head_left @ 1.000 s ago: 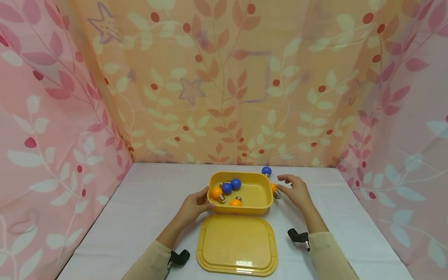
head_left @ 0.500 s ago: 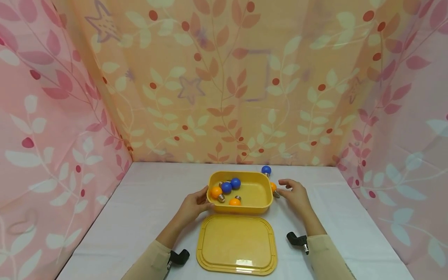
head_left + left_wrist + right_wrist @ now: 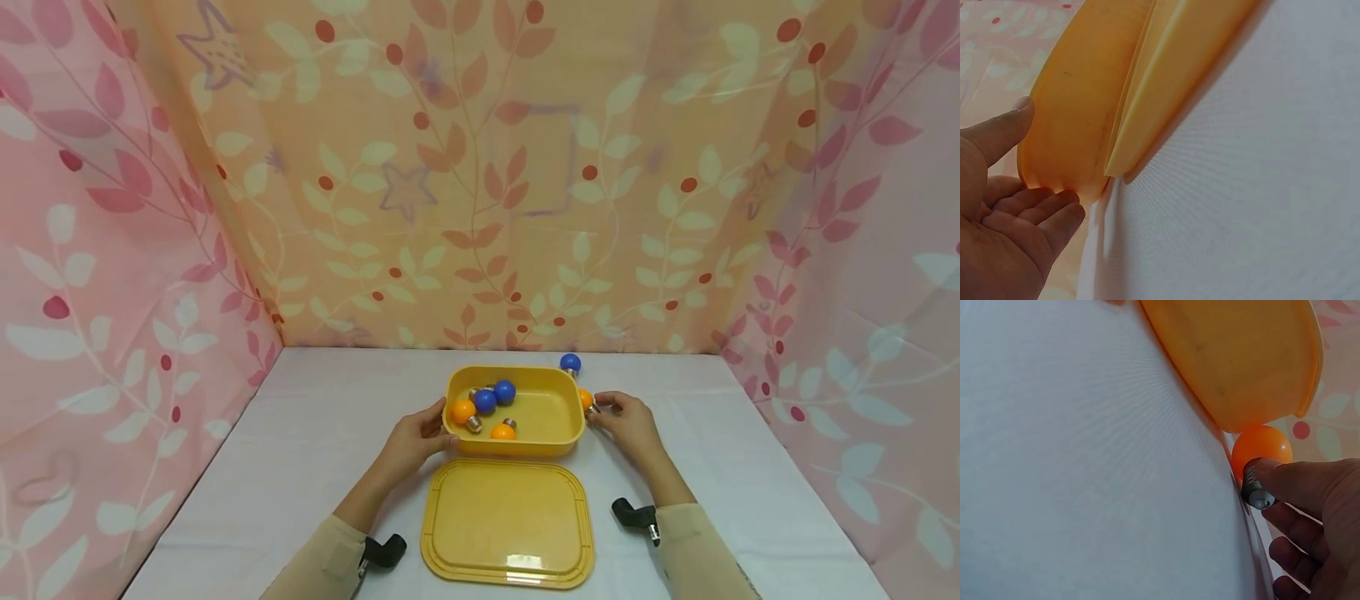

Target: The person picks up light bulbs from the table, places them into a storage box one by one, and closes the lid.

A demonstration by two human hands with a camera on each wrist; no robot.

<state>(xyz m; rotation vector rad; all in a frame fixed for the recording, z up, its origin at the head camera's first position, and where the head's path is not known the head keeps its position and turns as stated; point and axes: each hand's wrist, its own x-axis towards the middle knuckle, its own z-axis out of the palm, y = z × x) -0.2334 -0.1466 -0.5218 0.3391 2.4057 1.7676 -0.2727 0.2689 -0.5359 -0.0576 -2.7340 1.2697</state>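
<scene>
In the head view a yellow plastic box (image 3: 517, 448) holds several small bulbs with round tops and metal screw bases, among them a blue bulb (image 3: 505, 392) and an orange bulb (image 3: 462, 412). My left hand (image 3: 412, 442) cups the box's left end, thumb at the near corner and fingers along the end wall (image 3: 1066, 125). At the other end my right hand (image 3: 628, 422) pinches another orange bulb (image 3: 1266, 449) by its metal base, thumb on top. That bulb lies close against the box's outer wall, its round top towards the box.
A flat yellow lid (image 3: 507, 525) lies in front of the box. Behind the box's far right corner is a blue bulb (image 3: 570, 362) on the white-covered table (image 3: 315, 417). Patterned curtains (image 3: 480, 167) enclose the back and sides.
My right hand has lowered and moved left, its fingers closing on the orange bulb's base beside the box. My left hand keeps its place on the box.
</scene>
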